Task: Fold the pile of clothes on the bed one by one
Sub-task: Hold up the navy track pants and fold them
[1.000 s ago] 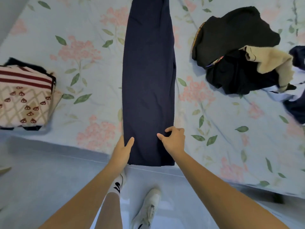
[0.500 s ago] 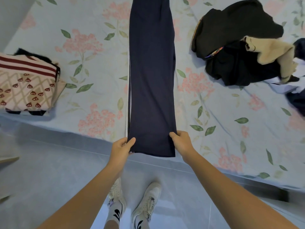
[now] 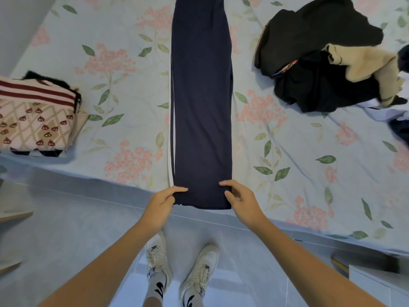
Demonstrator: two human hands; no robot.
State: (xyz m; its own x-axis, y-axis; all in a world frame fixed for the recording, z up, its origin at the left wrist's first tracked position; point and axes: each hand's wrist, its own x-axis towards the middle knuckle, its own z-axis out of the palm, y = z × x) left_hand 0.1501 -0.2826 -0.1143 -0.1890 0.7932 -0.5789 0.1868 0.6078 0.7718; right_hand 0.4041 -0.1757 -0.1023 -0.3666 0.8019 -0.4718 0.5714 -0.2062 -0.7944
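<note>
At bed (image 3: 124, 165) edge: trousers (image 3: 201, 107) hem pinched by left hand (image 3: 161, 201), right hand (image 3: 241, 200) fingers apart, barely touching; uneven lift w/ one-sided grip could skew fold.

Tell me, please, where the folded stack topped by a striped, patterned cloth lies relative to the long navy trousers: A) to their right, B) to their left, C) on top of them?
B: the folded stack sits near the bed's left edge, apart from the long navy trousers.
</note>
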